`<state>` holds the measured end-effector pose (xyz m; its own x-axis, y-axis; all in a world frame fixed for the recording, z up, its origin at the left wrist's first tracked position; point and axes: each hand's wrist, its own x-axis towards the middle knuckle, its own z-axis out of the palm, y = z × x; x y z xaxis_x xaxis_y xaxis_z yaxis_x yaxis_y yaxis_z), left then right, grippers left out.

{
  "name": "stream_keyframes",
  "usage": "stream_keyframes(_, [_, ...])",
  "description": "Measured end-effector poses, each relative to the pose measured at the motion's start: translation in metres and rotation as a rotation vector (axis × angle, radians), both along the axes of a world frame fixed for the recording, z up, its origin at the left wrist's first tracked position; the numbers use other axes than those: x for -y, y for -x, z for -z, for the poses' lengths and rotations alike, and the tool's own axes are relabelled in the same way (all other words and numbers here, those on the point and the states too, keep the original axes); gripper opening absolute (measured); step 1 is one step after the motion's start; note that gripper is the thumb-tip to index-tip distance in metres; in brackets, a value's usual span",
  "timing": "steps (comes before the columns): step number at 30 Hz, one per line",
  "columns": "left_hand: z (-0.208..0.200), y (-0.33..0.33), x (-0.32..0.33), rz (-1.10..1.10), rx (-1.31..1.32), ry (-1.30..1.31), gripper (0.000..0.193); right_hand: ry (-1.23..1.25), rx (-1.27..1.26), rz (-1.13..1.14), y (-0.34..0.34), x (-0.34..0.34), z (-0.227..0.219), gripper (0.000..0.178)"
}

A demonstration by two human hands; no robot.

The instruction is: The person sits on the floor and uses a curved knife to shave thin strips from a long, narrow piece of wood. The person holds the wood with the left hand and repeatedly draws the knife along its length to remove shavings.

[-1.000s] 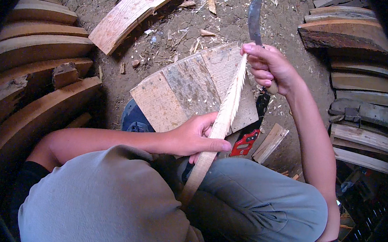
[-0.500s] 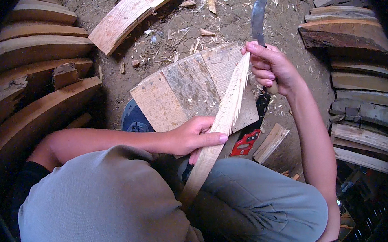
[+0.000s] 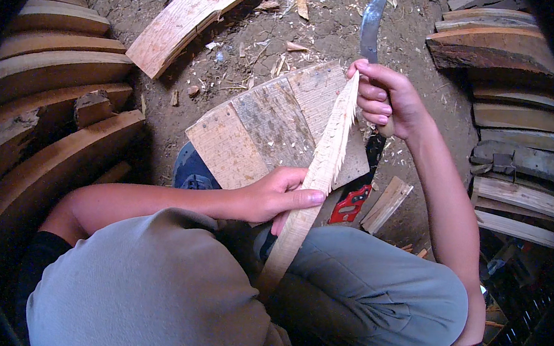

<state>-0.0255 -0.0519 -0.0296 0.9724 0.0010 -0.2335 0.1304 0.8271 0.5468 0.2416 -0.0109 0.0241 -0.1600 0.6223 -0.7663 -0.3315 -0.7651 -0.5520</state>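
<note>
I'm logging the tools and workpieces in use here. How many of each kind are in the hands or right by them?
Curved knife, in the right hand: 1
Wooden strip, held by the left hand: 1
Flat board under the strip: 1
Red-handled tool on the ground: 1
Total: 4

A flat wooden board lies on the dirt; curved planks are stacked left of it, a red-handled saw just right.
</note>
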Motion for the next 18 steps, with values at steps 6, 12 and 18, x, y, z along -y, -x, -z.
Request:
stream_keyframes(6, [0.0026, 0.0, 0.0022, -0.001, 0.007, 0.005, 0.039, -0.015, -0.069, 0.033, -0.0007, 0.0011, 0.0029, 0.025])
stream_keyframes(12, [0.0037, 0.0003, -0.0012, 0.052, 0.025, -0.016, 0.04, 0.007, -0.051, 0.034, -0.0013, 0.0012, 0.0039, 0.025])
stream_keyframes(18, [0.0024, 0.0003, 0.0001, 0.032, 0.012, 0.002, 0.039, 0.015, -0.03, 0.012, -0.0005, 0.0003, 0.0024, 0.025])
